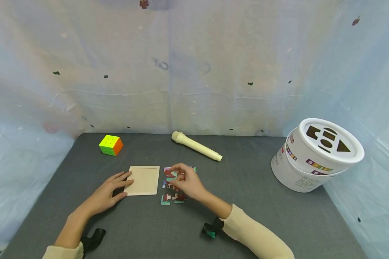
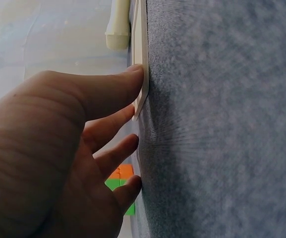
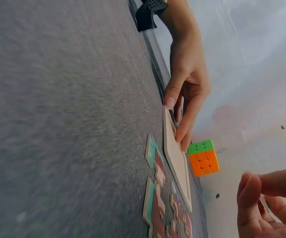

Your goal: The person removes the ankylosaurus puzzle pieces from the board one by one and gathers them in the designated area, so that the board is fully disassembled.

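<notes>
A square, pale wooden puzzle tray with a raised rim lies on the table. My left hand rests at its left side, the thumb at the near corner and extended fingertips on the rim, as the right wrist view also shows. Several colourful jigsaw pieces lie flat just right of the tray, some overlapped by my right hand. That hand hovers above them with bent fingers and a gap between thumb and index finger. In the right wrist view, its fingers show no piece between them.
At the back left stands a Rubik's cube. A cream toy microphone lies behind the pieces. On the right is a white lidded bucket with shaped holes in its lid. A plastic sheet hangs behind the grey table.
</notes>
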Available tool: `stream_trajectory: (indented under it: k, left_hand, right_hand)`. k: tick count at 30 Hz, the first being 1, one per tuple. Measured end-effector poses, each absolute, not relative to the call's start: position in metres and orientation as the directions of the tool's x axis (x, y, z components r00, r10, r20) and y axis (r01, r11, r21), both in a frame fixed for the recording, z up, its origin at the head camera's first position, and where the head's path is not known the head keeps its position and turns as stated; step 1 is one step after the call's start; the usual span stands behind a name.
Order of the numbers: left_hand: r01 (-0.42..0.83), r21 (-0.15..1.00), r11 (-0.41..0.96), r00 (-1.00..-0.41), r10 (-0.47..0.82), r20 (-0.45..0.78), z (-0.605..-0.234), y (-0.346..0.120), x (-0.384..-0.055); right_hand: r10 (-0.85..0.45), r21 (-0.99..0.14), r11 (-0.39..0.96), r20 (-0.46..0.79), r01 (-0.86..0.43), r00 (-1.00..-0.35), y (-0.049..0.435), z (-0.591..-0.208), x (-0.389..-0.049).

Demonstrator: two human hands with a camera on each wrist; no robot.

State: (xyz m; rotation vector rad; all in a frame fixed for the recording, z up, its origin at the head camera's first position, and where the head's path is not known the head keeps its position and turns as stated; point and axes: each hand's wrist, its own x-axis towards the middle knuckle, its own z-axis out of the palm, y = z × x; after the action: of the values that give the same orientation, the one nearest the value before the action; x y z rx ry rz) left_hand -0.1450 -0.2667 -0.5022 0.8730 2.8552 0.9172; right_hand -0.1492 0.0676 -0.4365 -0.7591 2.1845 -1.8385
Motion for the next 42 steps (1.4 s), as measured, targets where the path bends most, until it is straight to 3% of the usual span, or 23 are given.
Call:
stream_trajectory:
  k: [13,19,24,34,42]
  left_hand:
    - [0.495,0.543,0.678,-0.848,0.513,0.132,-0.503,-0.265,-0.144]
    - [0.491,0.545,0.679,-0.85,0.511,0.129,-0.504,-0.267,-0.143]
    - [0.49,0.547,0.679,-0.851,0.51,0.129,-0.505,-0.268,-0.143]
    - [0.483,0.547,0.684,-0.854,0.506,0.121,-0.502,-0.267,-0.144]
    - [0.486,0.541,0.686,-0.853,0.506,0.124,-0.503,-0.266,-0.146]
  right_hand:
    - [-0.468,-0.91,0.263,0.171,-0.321,-0.867,0.129,-0.472,-0.138]
    - [-0.501,-0.875,0.377,0.083,-0.304,-0.861,0.149,-0.481,-0.131]
    - [-0.518,-0.849,0.428,0.05,-0.309,-0.854,0.15,-0.481,-0.126]
    - [-0.533,-0.726,0.536,0.106,-0.431,-0.84,0.14,-0.484,-0.123]
    - [-0.531,-0.776,0.485,0.103,-0.402,-0.841,0.141,-0.486,-0.123]
